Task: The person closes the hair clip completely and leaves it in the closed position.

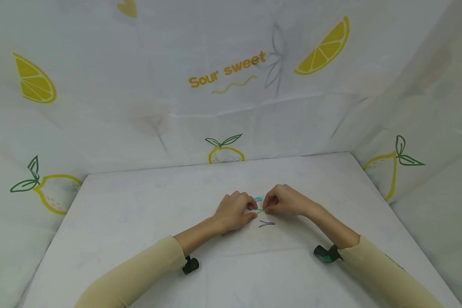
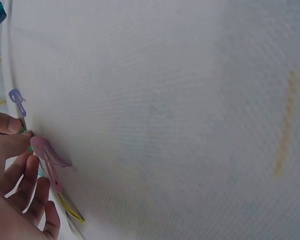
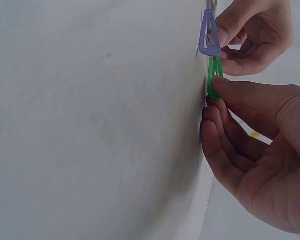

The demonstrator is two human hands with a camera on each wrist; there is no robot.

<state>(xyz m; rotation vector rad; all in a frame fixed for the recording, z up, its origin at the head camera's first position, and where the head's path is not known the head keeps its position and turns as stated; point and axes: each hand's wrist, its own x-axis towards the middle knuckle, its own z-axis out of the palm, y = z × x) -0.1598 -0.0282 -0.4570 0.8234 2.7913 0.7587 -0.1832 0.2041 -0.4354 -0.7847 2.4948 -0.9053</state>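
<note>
Between my two hands is a green snap hair clip (image 1: pixel 260 211), its prongs spread toward my left hand. My right hand (image 1: pixel 286 201) pinches the clip's other end between thumb and fingers, with the rest of its fingers curled. The thumb and forefinger of my left hand (image 1: pixel 235 211) are at the prongs, partly covering them in the left wrist view. Close in front lies a purple hair clip (image 1: pixel 267 223), splayed apart. A teal hair clip (image 1: pixel 258 199) lies just beyond the green one. In the left wrist view, a pink hair clip (image 2: pixel 47 160) overlaps my left fingers.
A yellow hair clip (image 2: pixel 71 209) lies beyond the pink one in the left wrist view. The white-covered table (image 1: pixel 138 205) meets a white curtain (image 1: pixel 158 85) printed with lemons at the back and sides. Dark wrist devices (image 1: pixel 191 265) hang beneath both forearms.
</note>
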